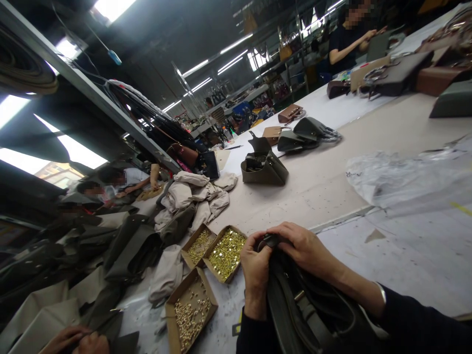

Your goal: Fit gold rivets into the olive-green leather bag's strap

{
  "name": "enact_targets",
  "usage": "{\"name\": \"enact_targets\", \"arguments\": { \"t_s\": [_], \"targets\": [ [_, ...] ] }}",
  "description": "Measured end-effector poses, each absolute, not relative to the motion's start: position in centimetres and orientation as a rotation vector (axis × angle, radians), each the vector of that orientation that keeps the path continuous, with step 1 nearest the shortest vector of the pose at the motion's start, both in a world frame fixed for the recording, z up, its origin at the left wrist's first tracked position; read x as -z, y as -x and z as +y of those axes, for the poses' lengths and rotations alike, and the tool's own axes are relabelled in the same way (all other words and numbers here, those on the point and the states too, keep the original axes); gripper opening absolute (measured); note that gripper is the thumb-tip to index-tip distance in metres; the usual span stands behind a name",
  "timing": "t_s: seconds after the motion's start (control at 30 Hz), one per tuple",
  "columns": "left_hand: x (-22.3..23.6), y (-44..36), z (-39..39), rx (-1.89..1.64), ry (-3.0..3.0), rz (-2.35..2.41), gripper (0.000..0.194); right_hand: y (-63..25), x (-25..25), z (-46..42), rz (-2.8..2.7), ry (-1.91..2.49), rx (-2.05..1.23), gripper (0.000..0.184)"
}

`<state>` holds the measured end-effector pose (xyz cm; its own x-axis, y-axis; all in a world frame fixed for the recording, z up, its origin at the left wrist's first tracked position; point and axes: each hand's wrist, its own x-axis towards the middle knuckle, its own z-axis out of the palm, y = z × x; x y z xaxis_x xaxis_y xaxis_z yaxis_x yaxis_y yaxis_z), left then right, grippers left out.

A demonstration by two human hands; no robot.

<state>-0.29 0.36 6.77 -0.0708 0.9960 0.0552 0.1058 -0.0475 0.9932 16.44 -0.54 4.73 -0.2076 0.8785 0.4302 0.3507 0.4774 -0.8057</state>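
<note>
Just right of the box of bright gold pieces [213, 273], the left grip [254, 270] and right grip [306, 248] both pinch the top of the dark bag [313, 314]. Fingertip work there seems the step in hand, calling for steady thumbs; marks on the plastic sheet [387, 179], right of that box, are too small to read.

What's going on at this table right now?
A person's left hand and right hand are together at the upper end of a dark bag, pinching it between the fingers. Left of it, three cardboard trays hold small gold-coloured pieces. Farther up the table, an olive bag stands with its flap up. At the lower left, another person's hands are on dark material.
</note>
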Motion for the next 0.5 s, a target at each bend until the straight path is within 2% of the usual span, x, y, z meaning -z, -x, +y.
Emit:
{"name": "enact_targets", "arguments": {
  "t_s": [0.1,0.3,0.43,0.5],
  "targets": [
    [-6.75,0.44,0.47,-1.237,-1.219,1.316,0.032,-16.76,-4.33,-0.1,-1.709,1.041,-0.845,0.043],
    [-6.74,-0.07,0.36,-1.224,-1.296,1.337,0.027,-16.55,-4.32,-0.03,-1.697,1.043,-0.834,0.043],
    [-6.79,-0.49,0.06,-1.261,-1.393,1.391,0.022,-16.39,-4.65,-0.03,-1.641,1.089,-0.853,0.033],
    [-6.8,-0.46,0.03,-1.245,-1.431,1.395,0.021,-16.6,-4.51,0.15,-1.596,1.06,-0.979,0.028]
  ]
}}
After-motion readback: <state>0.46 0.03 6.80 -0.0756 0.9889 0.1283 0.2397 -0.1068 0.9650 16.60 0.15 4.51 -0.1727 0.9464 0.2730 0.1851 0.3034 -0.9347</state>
